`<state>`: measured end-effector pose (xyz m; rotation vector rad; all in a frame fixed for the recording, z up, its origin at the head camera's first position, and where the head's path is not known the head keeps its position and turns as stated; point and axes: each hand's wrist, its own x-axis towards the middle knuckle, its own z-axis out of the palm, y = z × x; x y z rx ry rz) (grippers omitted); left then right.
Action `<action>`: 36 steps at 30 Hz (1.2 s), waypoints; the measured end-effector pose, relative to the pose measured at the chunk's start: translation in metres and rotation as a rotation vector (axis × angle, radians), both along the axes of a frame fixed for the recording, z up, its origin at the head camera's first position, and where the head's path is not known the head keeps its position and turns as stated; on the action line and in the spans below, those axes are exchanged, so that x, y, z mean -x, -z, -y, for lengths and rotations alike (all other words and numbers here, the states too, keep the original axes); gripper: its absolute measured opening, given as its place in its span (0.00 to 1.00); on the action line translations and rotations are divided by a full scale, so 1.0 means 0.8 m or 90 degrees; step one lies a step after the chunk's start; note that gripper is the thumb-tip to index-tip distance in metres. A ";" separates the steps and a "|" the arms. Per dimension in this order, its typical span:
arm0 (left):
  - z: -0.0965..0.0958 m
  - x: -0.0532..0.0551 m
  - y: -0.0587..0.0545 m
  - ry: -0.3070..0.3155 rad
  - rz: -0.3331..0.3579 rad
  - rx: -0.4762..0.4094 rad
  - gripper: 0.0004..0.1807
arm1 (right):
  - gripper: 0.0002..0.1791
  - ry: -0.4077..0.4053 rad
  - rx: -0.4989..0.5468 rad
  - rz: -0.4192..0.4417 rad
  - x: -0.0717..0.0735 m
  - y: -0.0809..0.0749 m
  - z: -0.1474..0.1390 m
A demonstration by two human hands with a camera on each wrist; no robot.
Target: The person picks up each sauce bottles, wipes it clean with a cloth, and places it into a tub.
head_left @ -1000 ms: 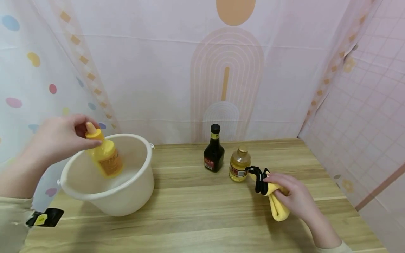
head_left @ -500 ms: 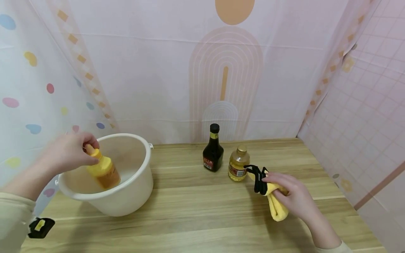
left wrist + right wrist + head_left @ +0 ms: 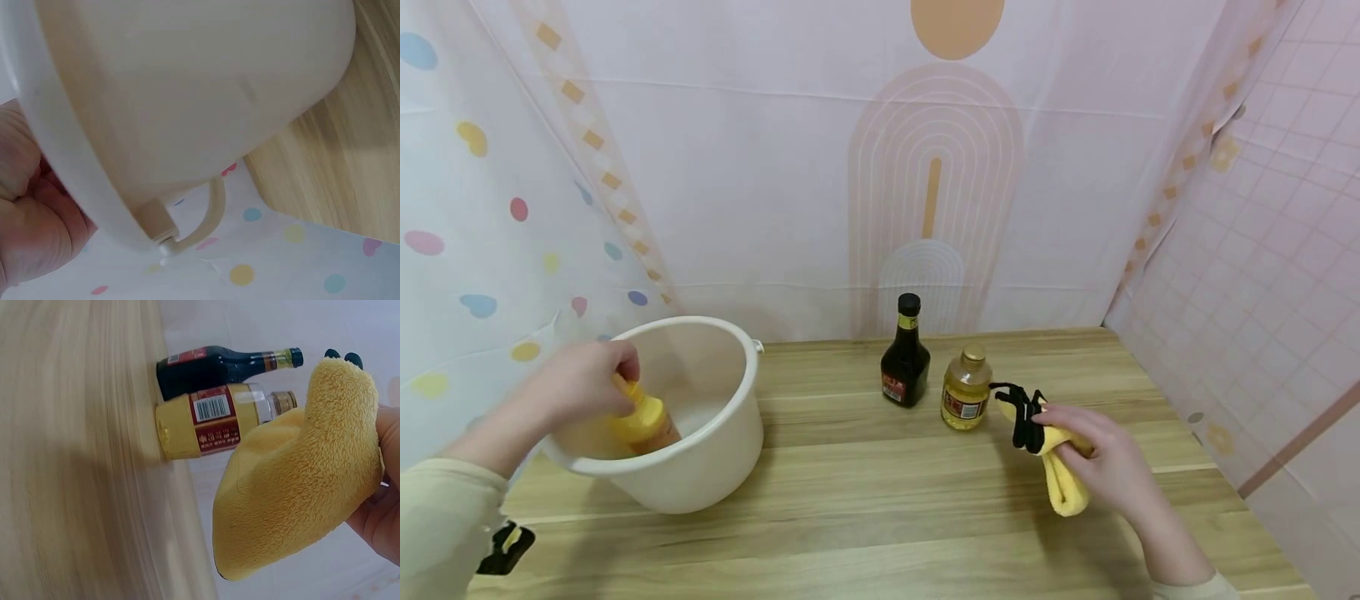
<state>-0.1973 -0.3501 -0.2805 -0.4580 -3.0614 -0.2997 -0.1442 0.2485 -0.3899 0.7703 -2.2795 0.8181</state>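
Note:
My left hand (image 3: 580, 379) pinches a yellow squeeze bottle (image 3: 646, 421) by its top and holds it tilted inside the white bucket (image 3: 722, 467), its lower end hidden behind the front rim. In the left wrist view the bucket's wall (image 3: 187, 94) covers the bottle. On the right, my right hand (image 3: 1108, 462) grips a folded yellow towel (image 3: 1065, 487) with black trim above the table. Its fluffy side (image 3: 300, 481) fills much of the right wrist view. Just left of the towel stands a small bottle of golden oil (image 3: 966, 396).
A dark sauce bottle (image 3: 906, 367) stands upright beside the oil, towards the back edge of the wooden table (image 3: 850, 517). Behind the table hangs a patterned curtain (image 3: 760, 192). The bucket's handle (image 3: 212, 219) hangs down outside its wall.
My left hand has lowered the yellow squeeze bottle deeper into the bucket. My right hand, with the towel, has shifted slightly right and up in the head view.

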 end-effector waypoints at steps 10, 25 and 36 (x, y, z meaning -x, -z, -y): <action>-0.002 0.001 0.009 -0.006 0.025 -0.007 0.16 | 0.30 0.025 0.013 0.003 0.006 0.006 -0.006; 0.000 0.003 0.006 -0.005 0.024 0.017 0.15 | 0.28 0.042 0.021 0.013 0.010 0.012 -0.008; -0.004 -0.001 -0.006 -0.007 0.017 0.036 0.15 | 0.29 0.045 0.022 0.019 0.010 0.013 -0.008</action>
